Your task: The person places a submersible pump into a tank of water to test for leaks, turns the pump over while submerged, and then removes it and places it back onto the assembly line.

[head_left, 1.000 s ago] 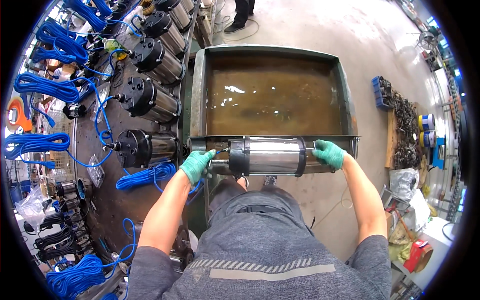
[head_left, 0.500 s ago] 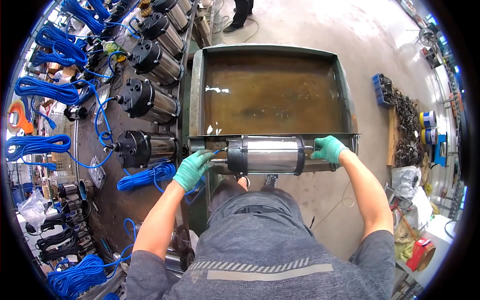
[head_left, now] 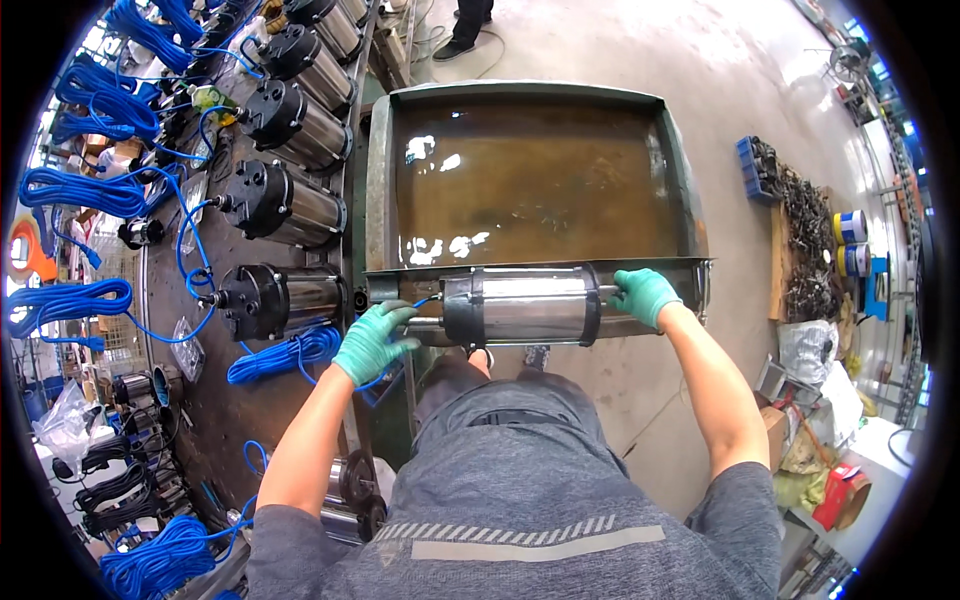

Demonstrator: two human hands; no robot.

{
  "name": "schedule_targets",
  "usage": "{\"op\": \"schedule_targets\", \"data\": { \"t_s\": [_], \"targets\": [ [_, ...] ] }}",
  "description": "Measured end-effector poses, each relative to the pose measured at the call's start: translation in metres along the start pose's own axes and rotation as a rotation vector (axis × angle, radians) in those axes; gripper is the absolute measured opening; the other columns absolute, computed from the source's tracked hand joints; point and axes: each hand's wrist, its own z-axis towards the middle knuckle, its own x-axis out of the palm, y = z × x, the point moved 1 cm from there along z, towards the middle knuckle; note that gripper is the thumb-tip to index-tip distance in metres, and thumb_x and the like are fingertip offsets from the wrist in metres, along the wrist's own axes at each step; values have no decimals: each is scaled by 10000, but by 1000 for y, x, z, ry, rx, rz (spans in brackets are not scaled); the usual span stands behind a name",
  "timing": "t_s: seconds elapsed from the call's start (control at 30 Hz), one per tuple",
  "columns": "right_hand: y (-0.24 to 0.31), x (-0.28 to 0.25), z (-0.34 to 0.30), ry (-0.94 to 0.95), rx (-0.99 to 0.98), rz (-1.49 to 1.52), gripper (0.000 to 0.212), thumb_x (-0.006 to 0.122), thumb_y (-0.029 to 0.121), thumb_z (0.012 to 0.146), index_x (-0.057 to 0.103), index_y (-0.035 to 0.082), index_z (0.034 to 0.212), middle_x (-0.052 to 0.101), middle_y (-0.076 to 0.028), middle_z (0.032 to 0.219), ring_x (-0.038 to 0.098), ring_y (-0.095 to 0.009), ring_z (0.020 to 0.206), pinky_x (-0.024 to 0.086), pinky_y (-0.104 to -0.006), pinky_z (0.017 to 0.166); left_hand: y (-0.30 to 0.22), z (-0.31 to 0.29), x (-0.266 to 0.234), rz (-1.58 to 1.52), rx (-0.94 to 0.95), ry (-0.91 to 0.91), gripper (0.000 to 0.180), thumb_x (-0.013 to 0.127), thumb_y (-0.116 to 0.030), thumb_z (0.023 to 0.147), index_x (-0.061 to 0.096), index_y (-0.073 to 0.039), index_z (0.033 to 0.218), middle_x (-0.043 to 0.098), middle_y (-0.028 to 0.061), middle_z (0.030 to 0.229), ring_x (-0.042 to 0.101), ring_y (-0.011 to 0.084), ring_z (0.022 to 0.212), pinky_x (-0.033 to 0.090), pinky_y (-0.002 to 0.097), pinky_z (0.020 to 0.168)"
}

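Observation:
A steel cylindrical submersible pump (head_left: 535, 305) with black end caps lies sideways on the near ledge of a metal water tank (head_left: 378, 190). My right hand (head_left: 645, 297), in a green glove, is closed at the pump's right end, its fingertips on the thin shaft (head_left: 606, 290). Also gloved in green, my left hand (head_left: 376, 342) is beside the left end cap, thumb and fingers apart around the end of a metal rod (head_left: 425, 323). A blue cable (head_left: 428, 299) runs from the cap toward that hand and passes partly behind it.
Brownish water fills the tank. On the workbench (head_left: 215, 400) at left stand several similar pumps (head_left: 285, 300) with coiled blue cables (head_left: 80, 305). A blue crate (head_left: 757, 170) and a pile of dark parts (head_left: 812, 250) lie at right. A person's leg (head_left: 465, 25) shows at the far end.
My left hand has drawn back slightly left from the pump's end cap, and its thumb and fingers have parted. The right hand stays at the shaft. The whole view has shifted a little.

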Motion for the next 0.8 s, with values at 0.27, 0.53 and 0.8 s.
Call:
{"op": "schedule_targets", "data": {
  "t_s": [0.27, 0.53, 0.8],
  "targets": [
    [3, 10, -5, -168, -60, -134, 180, 720, 289, 867, 659, 121, 887, 705, -124, 865, 686, -365, 818, 529, -487, 704, 28, 18, 17, -1148, -846, 239, 385, 618, -386, 1013, 703, -16, 1079, 638, 54, 703, 613, 150, 619, 518, 305, 591],
    [26, -53, -16, 397, 316, 523, 308, 722, 384, 902, 684, 83, 956, 644, -58, 731, 640, -225, 616, 541, -389, 578, 2, -4, 5, 79, 163, -178, 431, 629, -290, 1003, 584, -50, 1357, 627, 150, 1308, 659, 296, 1016, 541, 340, 842],
    [-21, 16, -5, 406, 624, 1425, 366, 596, 489, 1011, 613, 128, 958, 521, 47, 674, 468, -93, 553, 377, -269, 489, 2, 32, 15, -901, -967, 159, 388, 536, -335, 1047, 656, -12, 1226, 655, 95, 673, 661, 223, 684, 527, 367, 661]
  ]
}}
